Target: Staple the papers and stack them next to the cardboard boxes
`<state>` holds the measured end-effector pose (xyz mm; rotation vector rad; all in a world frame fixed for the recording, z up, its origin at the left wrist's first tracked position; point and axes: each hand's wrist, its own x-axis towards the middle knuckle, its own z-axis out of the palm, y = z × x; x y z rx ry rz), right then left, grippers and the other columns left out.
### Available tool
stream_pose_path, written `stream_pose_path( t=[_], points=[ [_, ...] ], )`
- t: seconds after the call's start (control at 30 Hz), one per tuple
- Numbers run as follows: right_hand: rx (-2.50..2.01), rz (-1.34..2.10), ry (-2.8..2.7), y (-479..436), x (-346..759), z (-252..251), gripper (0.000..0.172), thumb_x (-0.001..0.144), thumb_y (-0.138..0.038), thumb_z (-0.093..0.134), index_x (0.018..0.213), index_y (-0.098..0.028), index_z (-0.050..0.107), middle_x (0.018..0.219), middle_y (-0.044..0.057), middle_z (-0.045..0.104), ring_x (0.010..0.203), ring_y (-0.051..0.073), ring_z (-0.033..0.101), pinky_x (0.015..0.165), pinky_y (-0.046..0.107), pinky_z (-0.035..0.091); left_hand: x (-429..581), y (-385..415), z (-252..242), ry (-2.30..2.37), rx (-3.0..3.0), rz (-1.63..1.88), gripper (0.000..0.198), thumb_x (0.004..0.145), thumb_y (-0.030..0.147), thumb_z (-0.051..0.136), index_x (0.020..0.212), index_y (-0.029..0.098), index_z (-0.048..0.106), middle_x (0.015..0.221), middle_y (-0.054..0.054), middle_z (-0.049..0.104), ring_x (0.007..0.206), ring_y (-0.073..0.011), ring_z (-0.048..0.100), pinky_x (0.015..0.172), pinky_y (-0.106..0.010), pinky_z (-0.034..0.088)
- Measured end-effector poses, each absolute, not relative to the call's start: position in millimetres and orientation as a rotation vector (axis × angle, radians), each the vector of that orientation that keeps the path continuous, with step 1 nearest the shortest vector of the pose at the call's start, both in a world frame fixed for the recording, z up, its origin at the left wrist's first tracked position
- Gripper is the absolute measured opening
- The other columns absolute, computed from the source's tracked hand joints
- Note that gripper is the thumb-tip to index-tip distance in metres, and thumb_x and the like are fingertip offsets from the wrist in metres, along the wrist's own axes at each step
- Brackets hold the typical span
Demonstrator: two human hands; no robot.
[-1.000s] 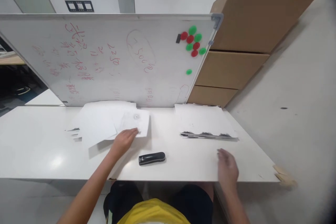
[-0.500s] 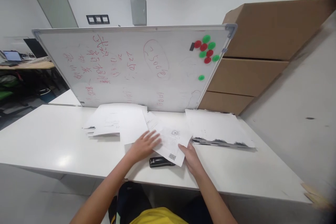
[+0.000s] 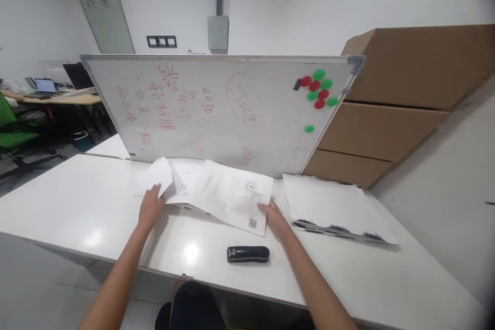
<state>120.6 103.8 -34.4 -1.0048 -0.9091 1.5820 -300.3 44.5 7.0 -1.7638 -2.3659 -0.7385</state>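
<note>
My left hand pinches the lower edge of a white sheet, which is lifted and curled over the left paper stack. With thumb on top, my right hand grips the right edge of a printed sheet that bears a round stamp and a square code. This sheet's left part lies over the left stack. A black stapler rests on the white table nearer to me, below the printed sheet and touched by neither hand.
Behind the papers a whiteboard with red writing and round magnets stands on the white table. At the right lies another paper stack with dark-edged sheets. Cardboard boxes are piled behind it.
My left hand has moved left from beside the printed sheet and now holds a lifted sheet. The printed sheet has shifted up and left, uncovering the stapler. The camera view has shifted too.
</note>
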Motion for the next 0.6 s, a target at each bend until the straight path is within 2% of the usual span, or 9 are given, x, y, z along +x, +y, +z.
stream_pose_path(
  t=[0.07,0.2,0.3,0.47,0.6],
  points=[
    [-0.964,1.647,-0.916,114,103,-29,0.032,0.061,-0.031,0.076,0.089,-0.020,0.065,0.085,0.005,0.076,0.096,0.031,0.068,0.095,0.047,0.047,-304,47,-3,-2.375,-1.723,-0.811,0.058,0.081,0.022,0.041,0.138,0.016,0.045,0.142,-0.012,0.048,0.134,-0.0351,0.039,0.103,-0.052,0.039],
    [-0.910,1.741,-0.953,131,60,-19,0.034,0.060,-0.024,0.073,0.092,-0.020,0.062,0.088,0.005,0.076,0.095,0.031,0.068,0.090,0.046,0.050,-301,46,-19,-2.274,-1.692,-0.886,0.060,0.078,0.019,0.045,0.138,0.015,0.044,0.143,-0.014,0.046,0.137,-0.0369,0.033,0.105,-0.055,0.034],
    [-0.898,1.802,-0.966,140,31,-14,0.036,0.061,-0.019,0.071,0.096,-0.019,0.062,0.089,0.006,0.075,0.092,0.030,0.069,0.086,0.045,0.052,-297,44,-21,-2.245,-1.682,-0.884,0.056,0.080,0.017,0.043,0.136,0.012,0.046,0.143,-0.015,0.046,0.138,-0.0346,0.032,0.107,-0.053,0.033],
    [-0.985,1.827,-0.921,148,14,-16,0.033,0.061,-0.011,0.064,0.093,-0.019,0.059,0.078,0.004,0.074,0.083,0.029,0.070,0.080,0.046,0.054,-295,42,-21,-2.174,-1.741,-0.879,0.058,0.076,0.011,0.043,0.134,0.011,0.047,0.140,-0.015,0.048,0.137,-0.0330,0.034,0.107,-0.051,0.033],
    [-1.048,1.805,-0.871,153,30,-19,0.032,0.058,-0.008,0.060,0.088,-0.020,0.057,0.068,0.002,0.070,0.077,0.029,0.069,0.076,0.046,0.054,-291,39,-23,-2.071,-1.775,-0.914,0.065,0.074,0.010,0.043,0.139,0.014,0.039,0.147,-0.013,0.041,0.137,-0.0294,0.036,0.111,-0.048,0.028]
  ],
)
